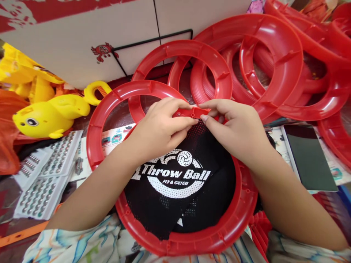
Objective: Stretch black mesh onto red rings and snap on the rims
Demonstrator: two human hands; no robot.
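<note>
A red plastic ring (241, 213) lies on my lap with a black mesh net (175, 182) printed "Throw Ball" stretched over it. At the ring's far edge, my left hand (159, 129) and my right hand (236, 133) meet. Both pinch a small red plastic clip (193, 112) against the net's top edge, fingers closed on it from either side. A second red ring (94, 124) lies partly under my left hand.
Several more red rings (274, 54) are piled at the back and right. A yellow plastic toy (52, 115) sits at the left, above sheets of button cells (41, 182). A dark flat panel (309, 157) lies at the right. A white and red carton (82, 40) stands behind.
</note>
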